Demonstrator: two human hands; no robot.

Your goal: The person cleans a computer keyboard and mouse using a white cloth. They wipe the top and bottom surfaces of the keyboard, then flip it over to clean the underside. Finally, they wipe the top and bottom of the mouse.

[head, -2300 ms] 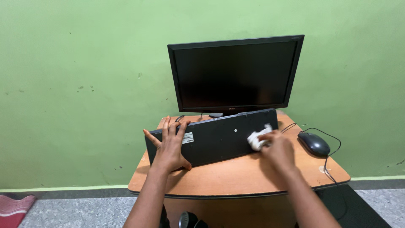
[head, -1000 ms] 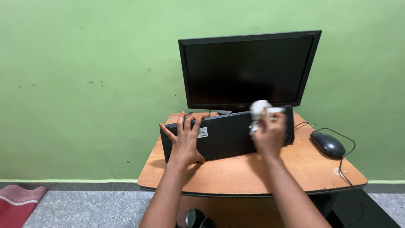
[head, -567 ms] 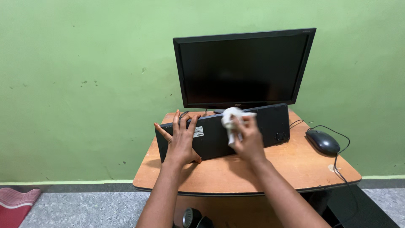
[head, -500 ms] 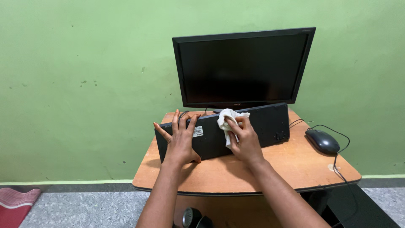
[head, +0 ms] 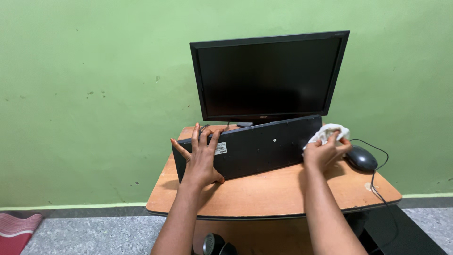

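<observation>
A black keyboard [head: 262,148] stands on its long edge on the wooden desk [head: 269,193], its underside facing me. My left hand [head: 200,158] lies flat with fingers spread against its left end, holding it upright. At the keyboard's right end, my right hand [head: 323,153] grips a crumpled white cloth [head: 330,131] pressed to that end. Behind the keyboard stands a black monitor [head: 269,75] with a dark screen.
A black wired mouse [head: 362,158] lies on the desk just right of my right hand, its cable looping to the desk edge. A green wall is behind. A red mat [head: 16,226] lies on the grey floor at lower left. A round dark object [head: 213,244] sits under the desk.
My right hand has swept the cloth from the keyboard's upper middle to its right end. My left hand has kept its hold on the left end.
</observation>
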